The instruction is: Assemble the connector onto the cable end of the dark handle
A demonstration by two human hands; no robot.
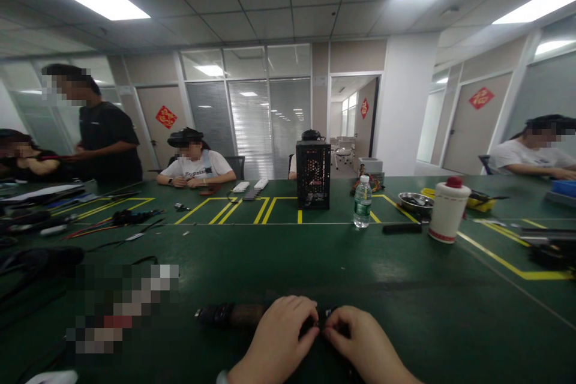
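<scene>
A black cylinder [229,315] is being pinched at its right end by the left hand [274,339] and right hand [364,342], its length lying left of them on the tabletop [427,306]. Probably stiff, fairly light; thick middle looks best for gripping.

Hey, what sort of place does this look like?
Probably an electronics assembly workshop inside an office: a long green workbench marked with yellow tape lines, a mesh computer case standing on it, and loose cables spread along it.

electronics workshop, green workbench [405,276], yellow tape lines [490,254], glass partitions [252,126]
</scene>
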